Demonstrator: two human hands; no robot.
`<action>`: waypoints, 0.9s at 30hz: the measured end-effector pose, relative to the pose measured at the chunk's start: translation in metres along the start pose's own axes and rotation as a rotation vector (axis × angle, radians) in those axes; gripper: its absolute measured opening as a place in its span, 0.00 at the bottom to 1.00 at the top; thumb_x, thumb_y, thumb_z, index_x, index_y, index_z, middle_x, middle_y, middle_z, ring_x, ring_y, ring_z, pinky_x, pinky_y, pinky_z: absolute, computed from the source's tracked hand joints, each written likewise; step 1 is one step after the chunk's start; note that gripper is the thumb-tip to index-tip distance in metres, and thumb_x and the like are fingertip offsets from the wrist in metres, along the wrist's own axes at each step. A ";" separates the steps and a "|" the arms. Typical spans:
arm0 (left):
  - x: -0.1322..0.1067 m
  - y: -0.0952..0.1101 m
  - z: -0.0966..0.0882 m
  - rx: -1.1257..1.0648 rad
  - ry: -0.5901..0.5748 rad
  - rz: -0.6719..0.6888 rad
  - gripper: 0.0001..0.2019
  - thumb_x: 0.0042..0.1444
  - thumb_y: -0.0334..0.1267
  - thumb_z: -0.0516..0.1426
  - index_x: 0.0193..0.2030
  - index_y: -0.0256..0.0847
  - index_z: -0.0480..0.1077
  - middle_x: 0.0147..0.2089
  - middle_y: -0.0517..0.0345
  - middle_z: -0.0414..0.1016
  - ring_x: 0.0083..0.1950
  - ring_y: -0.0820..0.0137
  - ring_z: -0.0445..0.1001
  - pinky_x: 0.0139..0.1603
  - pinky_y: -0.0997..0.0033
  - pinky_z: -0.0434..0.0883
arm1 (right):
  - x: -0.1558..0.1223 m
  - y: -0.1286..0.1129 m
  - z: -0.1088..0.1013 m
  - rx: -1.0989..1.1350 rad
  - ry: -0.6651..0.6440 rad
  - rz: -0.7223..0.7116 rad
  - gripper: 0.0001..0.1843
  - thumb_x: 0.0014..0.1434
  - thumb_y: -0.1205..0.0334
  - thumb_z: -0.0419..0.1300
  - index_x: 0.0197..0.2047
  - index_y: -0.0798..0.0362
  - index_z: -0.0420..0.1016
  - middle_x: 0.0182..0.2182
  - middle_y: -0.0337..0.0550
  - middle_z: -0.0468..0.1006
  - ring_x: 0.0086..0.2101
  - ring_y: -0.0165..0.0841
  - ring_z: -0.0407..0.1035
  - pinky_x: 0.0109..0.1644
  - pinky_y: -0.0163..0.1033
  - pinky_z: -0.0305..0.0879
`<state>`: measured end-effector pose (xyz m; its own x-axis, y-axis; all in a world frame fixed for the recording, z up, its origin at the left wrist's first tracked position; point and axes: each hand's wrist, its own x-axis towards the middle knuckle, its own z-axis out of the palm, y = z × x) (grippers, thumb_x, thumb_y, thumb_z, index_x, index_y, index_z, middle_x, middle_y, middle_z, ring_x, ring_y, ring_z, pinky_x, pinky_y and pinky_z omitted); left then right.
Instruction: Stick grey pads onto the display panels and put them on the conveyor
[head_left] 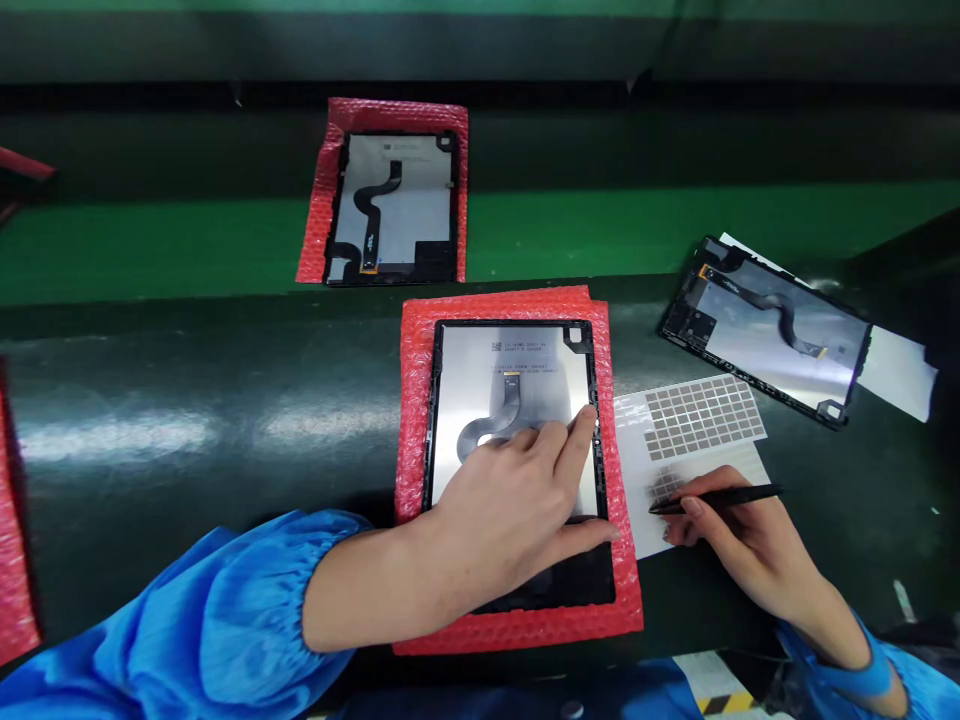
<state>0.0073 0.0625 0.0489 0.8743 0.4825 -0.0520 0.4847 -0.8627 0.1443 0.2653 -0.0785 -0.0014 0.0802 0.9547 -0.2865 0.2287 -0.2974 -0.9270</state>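
Observation:
A tablet screen panel (517,380) lies back side up on a red bubble-wrap sheet (416,400) in front of me, a flex cable across its silver back. My left hand (517,490) rests flat on the panel, index finger stretched to its right edge, thumb out along the lower edge. My right hand (742,530) grips black tweezers (720,498), their tip on a white sheet of small grey stickers (701,420) lying right of the panel.
A second panel (394,205) on red bubble wrap (319,220) sits on the green belt behind. A third panel (772,325) lies tilted on white paper (900,365) at the right. More red wrap (15,560) shows at the left edge.

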 end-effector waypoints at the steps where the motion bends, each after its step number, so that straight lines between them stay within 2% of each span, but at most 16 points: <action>1: 0.000 0.001 0.000 0.013 0.006 0.001 0.47 0.66 0.67 0.58 0.71 0.20 0.63 0.44 0.47 0.79 0.38 0.60 0.80 0.30 0.63 0.72 | 0.000 -0.001 0.000 0.004 0.004 0.010 0.10 0.72 0.50 0.64 0.43 0.47 0.77 0.27 0.42 0.84 0.26 0.38 0.81 0.30 0.38 0.82; 9: 0.000 0.006 0.005 0.086 0.074 -0.015 0.51 0.59 0.70 0.62 0.68 0.20 0.67 0.42 0.48 0.78 0.36 0.60 0.79 0.29 0.63 0.73 | 0.004 -0.008 0.001 0.055 0.001 0.037 0.13 0.73 0.49 0.62 0.41 0.49 0.76 0.26 0.43 0.84 0.25 0.36 0.81 0.29 0.36 0.80; 13: 0.000 0.007 0.004 0.056 0.027 -0.023 0.51 0.61 0.70 0.60 0.71 0.20 0.64 0.43 0.47 0.78 0.37 0.60 0.80 0.31 0.62 0.75 | 0.003 -0.008 0.001 0.173 0.037 0.093 0.13 0.72 0.48 0.64 0.41 0.48 0.76 0.26 0.42 0.85 0.25 0.37 0.82 0.31 0.39 0.82; 16: -0.001 0.007 0.002 0.034 -0.014 -0.019 0.50 0.63 0.69 0.59 0.72 0.20 0.62 0.45 0.45 0.78 0.39 0.58 0.80 0.33 0.61 0.76 | 0.002 -0.008 0.000 0.161 0.040 0.110 0.13 0.71 0.49 0.66 0.42 0.49 0.77 0.28 0.44 0.86 0.27 0.38 0.83 0.32 0.39 0.83; 23: -0.002 0.007 0.004 -0.011 -0.025 -0.014 0.48 0.66 0.66 0.57 0.73 0.18 0.60 0.49 0.40 0.78 0.42 0.58 0.80 0.37 0.61 0.77 | 0.004 -0.011 0.000 0.081 0.027 0.106 0.15 0.70 0.48 0.67 0.41 0.51 0.79 0.29 0.46 0.86 0.26 0.39 0.83 0.31 0.39 0.83; 27: -0.005 0.008 0.003 -0.030 -0.002 -0.006 0.45 0.67 0.64 0.57 0.72 0.19 0.63 0.51 0.40 0.78 0.44 0.58 0.79 0.37 0.62 0.76 | 0.007 -0.010 -0.002 0.156 0.012 0.114 0.16 0.70 0.47 0.66 0.38 0.51 0.77 0.25 0.45 0.85 0.24 0.38 0.81 0.30 0.39 0.81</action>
<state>0.0071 0.0524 0.0477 0.8716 0.4871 -0.0553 0.4888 -0.8549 0.1739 0.2652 -0.0692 0.0064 0.1091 0.9144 -0.3898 0.0648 -0.3978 -0.9152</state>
